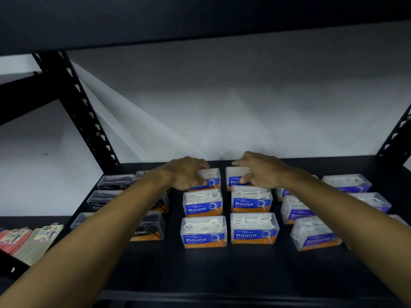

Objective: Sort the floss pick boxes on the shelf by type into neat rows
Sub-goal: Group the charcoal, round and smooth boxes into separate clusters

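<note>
We've got our left hand [189, 174] pinching the back-left Round box [210, 178] and our right hand [259, 171] pinching the back-right Round box [235, 177], both at the shelf [200, 270] rear, long axes left-right, squaring into their columns.

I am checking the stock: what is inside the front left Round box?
Through the clear top of the front left Round box white floss picks show. Its blue and orange label covers the lower part, hiding what lies there.

Carded packets [29, 243] lower left, grey wall [244, 107] behind
</note>
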Demonstrator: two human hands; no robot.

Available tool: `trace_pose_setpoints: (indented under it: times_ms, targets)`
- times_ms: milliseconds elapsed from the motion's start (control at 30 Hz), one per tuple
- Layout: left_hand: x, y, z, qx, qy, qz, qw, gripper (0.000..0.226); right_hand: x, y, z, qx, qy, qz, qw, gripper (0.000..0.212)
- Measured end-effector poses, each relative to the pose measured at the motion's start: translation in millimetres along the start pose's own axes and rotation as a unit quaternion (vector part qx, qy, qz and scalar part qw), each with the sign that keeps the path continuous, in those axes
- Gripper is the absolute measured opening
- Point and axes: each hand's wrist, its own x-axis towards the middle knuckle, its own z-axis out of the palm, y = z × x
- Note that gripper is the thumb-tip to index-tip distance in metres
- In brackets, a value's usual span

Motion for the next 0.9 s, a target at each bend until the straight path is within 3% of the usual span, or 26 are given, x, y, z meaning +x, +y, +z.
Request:
trace_pose_setpoints:
  times_ms: [333, 633, 767, 900]
  targets:
    - [0, 0, -2, -0.016, 0.016, 0.016, 1.0, 0.052, -5, 7, -8, -0.024, 0.016, -0.003, 1.0, 0.052]
    - [11, 64, -1, -0.025, 0.182, 0.076, 0.98, 0.039, -47, 55, -37, 0.012, 0.133, 0.055, 0.99, 0.034]
    - [24, 114, 7, -0.074, 0.183, 0.136, 0.971, 0.035, -75, 84, -48, 0.032, 0.156, 0.11, 0.981, 0.033]
    - [38, 152, 18, -0.057, 0.151, 0.15, 0.976, 0.043, -102, 110, -52, 0.051, 0.165, 0.155, 0.973, 0.032]
